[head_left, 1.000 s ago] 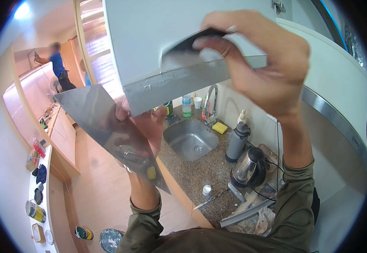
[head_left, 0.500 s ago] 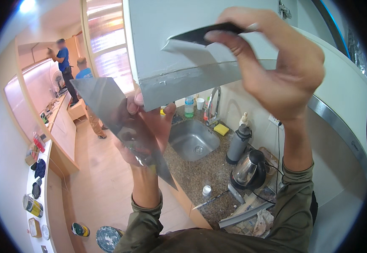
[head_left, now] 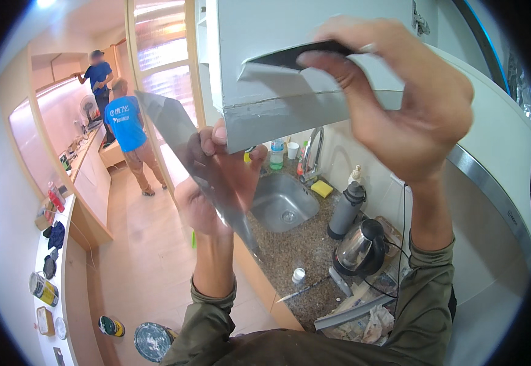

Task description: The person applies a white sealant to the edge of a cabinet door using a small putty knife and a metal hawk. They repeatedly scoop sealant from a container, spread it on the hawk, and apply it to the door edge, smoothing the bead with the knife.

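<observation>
Over the last second, the black flat scraper (head_left: 293, 57) has come nearer the left edge of the pale grey flat cabinet panel (head_left: 314, 30), leaving only a narrow margin of panel left of its edge, which appears to rest on the surface. The right hand (head_left: 424, 104) pinches it between thumb and fingers. The left hand (head_left: 242, 177) grips a shiny grey metal plate (head_left: 168, 125), its fingertips at the panel's lower left corner. The plate hides part of that hand, and the right hand covers part of the panel. A co-worker in a bright blue shirt (head_left: 126, 122), partly hidden earlier, now stands in fuller view at the far left. Below, the speckled brown stone counter (head_left: 305, 250) carries a steel sink (head_left: 281, 198), with a yellow sponge (head_left: 321, 189), a grey cylindrical flask (head_left: 345, 213) and a glass-sided black kettle (head_left: 356, 244) to its right; crumpled paper (head_left: 375, 326) lies nearer.
</observation>
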A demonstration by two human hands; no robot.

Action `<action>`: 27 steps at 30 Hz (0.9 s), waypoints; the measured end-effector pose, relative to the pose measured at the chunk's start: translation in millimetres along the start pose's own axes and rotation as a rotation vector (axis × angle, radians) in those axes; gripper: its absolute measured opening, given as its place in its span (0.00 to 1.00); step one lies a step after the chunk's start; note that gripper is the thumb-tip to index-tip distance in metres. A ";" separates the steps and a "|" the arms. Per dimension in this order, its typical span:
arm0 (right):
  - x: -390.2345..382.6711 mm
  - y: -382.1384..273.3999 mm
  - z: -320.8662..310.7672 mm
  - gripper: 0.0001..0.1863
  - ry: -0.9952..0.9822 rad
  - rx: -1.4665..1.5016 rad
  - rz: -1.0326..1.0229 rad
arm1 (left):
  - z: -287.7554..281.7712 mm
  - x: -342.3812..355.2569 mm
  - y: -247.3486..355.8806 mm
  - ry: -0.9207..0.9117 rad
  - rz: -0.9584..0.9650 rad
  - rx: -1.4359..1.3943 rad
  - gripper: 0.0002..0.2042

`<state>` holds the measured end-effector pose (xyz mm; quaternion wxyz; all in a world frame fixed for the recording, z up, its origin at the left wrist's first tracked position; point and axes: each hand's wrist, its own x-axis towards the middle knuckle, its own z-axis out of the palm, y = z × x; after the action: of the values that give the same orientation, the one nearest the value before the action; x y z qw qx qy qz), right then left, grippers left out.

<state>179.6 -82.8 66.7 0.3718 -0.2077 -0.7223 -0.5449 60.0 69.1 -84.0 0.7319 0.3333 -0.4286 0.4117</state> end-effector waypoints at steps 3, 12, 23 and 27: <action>3.9 -0.5 -7.9 0.14 -0.053 0.008 0.007 | 3.8 -0.7 0.5 0.045 -0.006 0.034 0.06; 3.8 -8.7 5.7 0.13 -0.055 -0.022 0.024 | 5.2 0.6 3.6 -0.001 -0.031 0.040 0.06; -79.1 -9.4 -51.0 0.11 0.199 0.197 0.706 | 6.3 -17.7 -0.1 0.119 0.055 0.126 0.12; -117.8 -28.0 -67.5 0.12 0.139 0.382 0.791 | -31.2 -77.1 21.4 0.216 0.013 0.150 0.12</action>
<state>255.9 -142.9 -32.3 0.6310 -0.3587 -0.6483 -0.2300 29.3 80.3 -163.5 0.7440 0.3381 -0.3176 0.4810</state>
